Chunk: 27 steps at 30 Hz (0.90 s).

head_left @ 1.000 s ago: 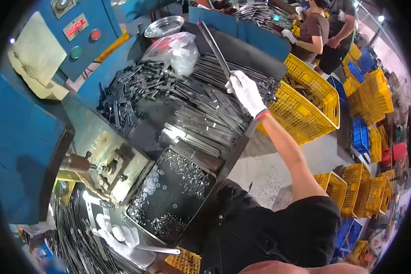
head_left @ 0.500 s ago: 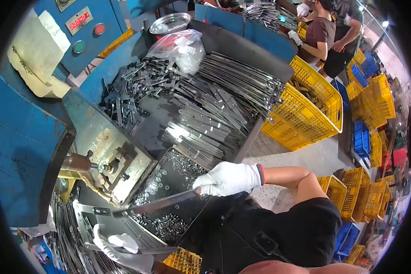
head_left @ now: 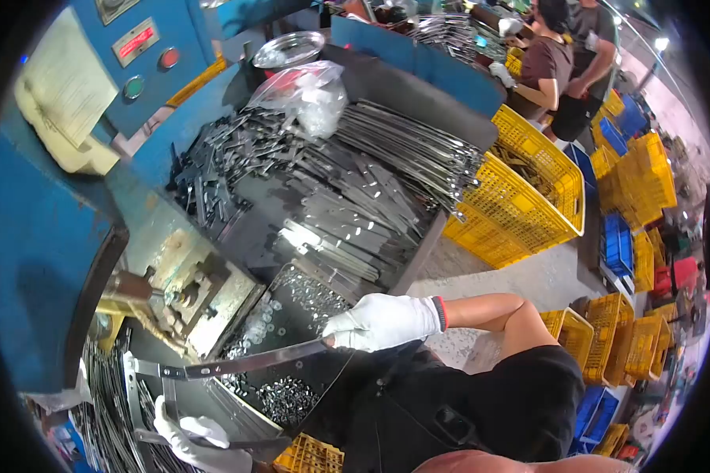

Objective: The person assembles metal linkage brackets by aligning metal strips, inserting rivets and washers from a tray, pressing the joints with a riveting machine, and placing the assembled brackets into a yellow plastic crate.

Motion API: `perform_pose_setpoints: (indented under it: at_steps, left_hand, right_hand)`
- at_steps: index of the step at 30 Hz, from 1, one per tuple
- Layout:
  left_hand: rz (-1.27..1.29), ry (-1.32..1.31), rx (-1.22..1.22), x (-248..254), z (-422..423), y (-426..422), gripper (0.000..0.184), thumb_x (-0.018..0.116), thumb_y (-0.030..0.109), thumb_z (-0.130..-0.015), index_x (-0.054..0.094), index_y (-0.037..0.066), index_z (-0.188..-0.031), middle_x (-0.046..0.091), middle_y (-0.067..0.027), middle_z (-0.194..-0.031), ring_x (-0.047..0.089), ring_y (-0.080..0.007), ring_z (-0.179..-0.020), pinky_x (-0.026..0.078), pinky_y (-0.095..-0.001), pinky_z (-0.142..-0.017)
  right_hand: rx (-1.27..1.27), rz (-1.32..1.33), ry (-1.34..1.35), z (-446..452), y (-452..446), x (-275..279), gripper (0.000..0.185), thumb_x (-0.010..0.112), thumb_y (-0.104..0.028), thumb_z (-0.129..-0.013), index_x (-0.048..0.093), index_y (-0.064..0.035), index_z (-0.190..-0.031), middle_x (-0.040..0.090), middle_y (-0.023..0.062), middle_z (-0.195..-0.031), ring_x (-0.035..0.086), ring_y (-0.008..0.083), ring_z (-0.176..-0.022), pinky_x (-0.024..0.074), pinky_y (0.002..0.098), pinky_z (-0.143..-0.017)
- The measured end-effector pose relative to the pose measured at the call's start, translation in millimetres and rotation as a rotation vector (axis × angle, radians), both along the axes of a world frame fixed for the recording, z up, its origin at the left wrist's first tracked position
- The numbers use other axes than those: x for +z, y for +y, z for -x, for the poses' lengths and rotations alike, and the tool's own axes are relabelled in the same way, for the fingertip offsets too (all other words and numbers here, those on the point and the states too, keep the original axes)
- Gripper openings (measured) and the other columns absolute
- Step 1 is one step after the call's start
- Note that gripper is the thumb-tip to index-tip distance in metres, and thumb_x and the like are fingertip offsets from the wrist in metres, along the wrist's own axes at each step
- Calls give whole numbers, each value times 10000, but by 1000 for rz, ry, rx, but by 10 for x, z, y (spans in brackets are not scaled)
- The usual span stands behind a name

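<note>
My right hand [head_left: 383, 322], in a white glove, is closed on one end of a flat metal strip [head_left: 260, 359] with holes. The strip reaches left over the tray of small parts [head_left: 331, 372], and its far end meets a pale metal frame [head_left: 132, 394]. Lower down, my left hand [head_left: 193, 440], also gloved, is closed around the frame's lower bar. Left of the tray stands the machine's fixture [head_left: 189, 296]. Beyond the tray, many loose metal strips [head_left: 347, 197] lie on the bench.
A plastic bag [head_left: 315, 98] and a metal bowl [head_left: 288, 49] sit at the back of the bench. Long rods [head_left: 106, 394] lie at lower left. A yellow crate [head_left: 521, 209] stands to the right, with more crates beyond. Two people are at the upper right.
My right hand has come down from the strips at the back with one strip, whose far end now lies against the frame. My left hand has shifted slightly left and down.
</note>
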State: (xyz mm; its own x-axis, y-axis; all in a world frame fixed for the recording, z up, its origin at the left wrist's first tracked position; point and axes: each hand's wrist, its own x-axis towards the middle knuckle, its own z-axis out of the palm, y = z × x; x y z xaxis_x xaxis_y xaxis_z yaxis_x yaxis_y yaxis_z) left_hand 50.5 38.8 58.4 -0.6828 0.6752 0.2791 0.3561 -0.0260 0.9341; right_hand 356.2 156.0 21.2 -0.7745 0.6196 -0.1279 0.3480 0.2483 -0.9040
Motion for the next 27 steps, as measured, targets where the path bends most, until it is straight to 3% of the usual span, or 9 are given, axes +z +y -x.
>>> perform_pose_setpoints:
  at_steps: [1, 2, 4, 5, 11, 17, 21, 24, 27]
  left_hand:
    - [4, -39, 13, -64, 78, -71, 513, 314, 308, -1051, 572, -45, -1319, 618, -134, -1188, 598, -212, -1047, 468, -335, -940]
    - [-74, -140, 1, -81, 27, -36, 494, 332, 302, -1058, 569, -49, -1310, 560, -75, -962, 510, -148, -829, 398, -281, -759]
    - [-241, -339, -18, -95, -76, 10, 457, 366, 291, -1072, 563, -59, -1291, 444, 43, -510, 334, -22, -393, 259, -173, -397]
    - [-162, -393, 110, 54, -189, 45, 470, 377, 322, -1081, 568, -62, -1273, 402, 51, -468, 302, -30, -357, 247, -190, -360]
    - [-211, -587, 35, -69, 86, -265, 437, 497, 339, -1058, 578, -48, -1244, 538, 3, -543, 404, -44, -367, 289, -195, -331]
    - [-286, -561, 11, -112, 171, -356, 393, 476, 276, -1061, 575, -71, -1216, 622, -62, -619, 384, -58, -336, 313, -207, -311]
    - [-282, -629, 79, -119, 113, -349, 394, 445, 285, -1071, 567, -51, -1236, 485, 17, -540, 355, -57, -339, 314, -210, -319]
    - [-287, -691, 209, -118, -87, -271, 405, 434, 298, -1073, 558, -49, -1240, 419, 35, -518, 351, -59, -344, 317, -219, -322]
    - [-278, -687, 200, -131, -223, -301, 417, 407, 332, -1084, 560, -22, -1241, 389, 48, -515, 339, -50, -341, 289, -221, -303]
  right_hand:
    - [24, 23, -3, 25, -4, 2, 233, 561, -284, -1027, 658, -93, -1117, 659, 112, -792, 650, 281, -664, 521, 366, -634]
    - [-5, -93, 81, 64, -18, -9, 214, 552, -263, -1029, 657, -92, -1103, 646, 102, -742, 651, 243, -626, 519, 357, -618]
    - [-54, 60, -20, 112, -43, 55, 211, 550, -250, -1031, 656, -79, -1096, 609, 43, -662, 598, 144, -565, 490, 314, -570]
    - [-67, 150, -42, 136, -38, 23, 214, 552, -249, -1031, 658, -73, -1087, 596, 23, -645, 573, 116, -556, 477, 298, -557]
    - [62, 62, -60, 178, 141, 96, 290, 576, -302, -1032, 669, -30, -1000, 555, -8, -612, 517, 65, -539, 409, 254, -503]
    - [77, 76, -84, 308, 145, 56, 399, 575, -395, -1030, 681, -25, -925, 531, -29, -575, 495, 44, -517, 354, 232, -479]
    - [5, 286, -99, 377, 45, -27, 397, 564, -382, -1039, 670, -28, -893, 543, -27, -571, 474, 28, -509, 344, 229, -469]
    - [96, 268, -42, 496, -32, -41, 371, 548, -360, -1047, 645, -29, -910, 519, -30, -543, 462, 32, -483, 354, 226, -457]
    - [117, 365, -37, 598, -79, -38, 417, 532, -417, -1043, 626, -29, -922, 568, -10, -626, 511, 33, -541, 391, 210, -484]
